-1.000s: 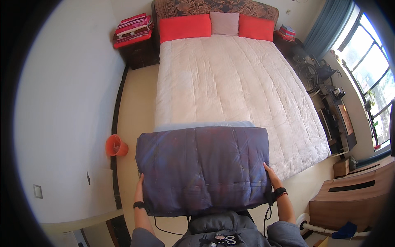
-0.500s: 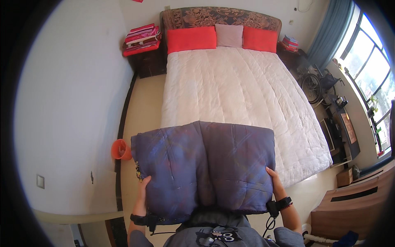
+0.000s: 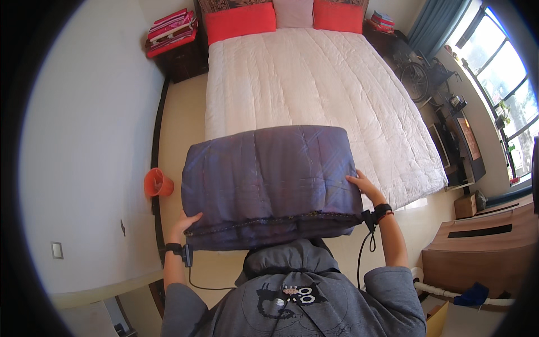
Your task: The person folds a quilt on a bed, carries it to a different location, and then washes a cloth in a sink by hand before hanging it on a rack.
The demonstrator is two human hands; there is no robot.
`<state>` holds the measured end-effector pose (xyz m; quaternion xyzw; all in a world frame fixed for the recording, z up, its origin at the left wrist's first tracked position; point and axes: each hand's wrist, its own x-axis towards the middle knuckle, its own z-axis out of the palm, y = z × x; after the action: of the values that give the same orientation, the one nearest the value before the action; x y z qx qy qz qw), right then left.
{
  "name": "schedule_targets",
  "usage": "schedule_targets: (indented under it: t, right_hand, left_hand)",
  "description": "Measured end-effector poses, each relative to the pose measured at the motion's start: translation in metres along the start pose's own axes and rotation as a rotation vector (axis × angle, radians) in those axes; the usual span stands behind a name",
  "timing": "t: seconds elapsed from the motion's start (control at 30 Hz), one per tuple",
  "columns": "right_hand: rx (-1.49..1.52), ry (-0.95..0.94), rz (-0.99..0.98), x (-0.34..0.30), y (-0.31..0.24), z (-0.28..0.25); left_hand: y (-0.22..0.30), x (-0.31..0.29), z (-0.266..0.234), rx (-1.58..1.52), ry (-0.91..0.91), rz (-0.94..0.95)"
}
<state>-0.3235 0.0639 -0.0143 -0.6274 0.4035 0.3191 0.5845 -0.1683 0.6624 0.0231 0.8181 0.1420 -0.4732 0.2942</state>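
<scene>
A thick, folded dark blue plaid quilt (image 3: 264, 174) is held up in front of my body, hiding the foot of the bed. My left hand (image 3: 184, 226) grips its near left corner, thumb on top and the other fingers out of sight beneath. At the right edge my right hand (image 3: 365, 185) is closed on it, with fingertips resting on the upper side. Along the near side the folded layers show as a seam. Behind the bundle lies a white quilt (image 3: 292, 84) spread over the bed.
Red pillows (image 3: 241, 23) and a pale one (image 3: 293, 13) line the bed's head. Folded bedding tops a dark nightstand (image 3: 179, 60). An orange bin (image 3: 159, 183) stands by the left wall. A wheelchair (image 3: 415, 78) and a wooden cabinet (image 3: 483, 241) are on the right.
The plaid quilt has gone from two side-by-side bulging halves with a middle crease to one compact bundle. Both hands have moved up slightly with it, and the view has tilted lower.
</scene>
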Motion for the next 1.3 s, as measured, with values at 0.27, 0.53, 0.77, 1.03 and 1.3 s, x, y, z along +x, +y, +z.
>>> schedule_targets:
  t: [0.27,0.53,0.77,1.03,1.3]
  right_hand:
    - [-0.665,0.436,-0.702,-0.063,-0.017,0.055]
    - [-0.726,0.441,-0.26,-0.102,0.136,0.112]
    - [-0.728,0.577,-0.433,-0.123,0.146,0.122]
    - [-0.822,0.825,-0.609,-0.212,0.182,0.141]
    - [-0.653,0.337,-0.421,-0.34,0.374,0.121]
  left_hand:
    - [0.065,-0.033,0.01,0.688,0.567,0.413]
    - [-0.056,-0.07,0.115,0.754,0.488,0.108]
    - [-0.044,-0.1,0.112,0.682,0.49,0.091]
    - [-0.122,-0.208,0.153,0.405,0.843,0.515]
    - [-0.069,-0.459,0.212,1.016,0.156,0.806]
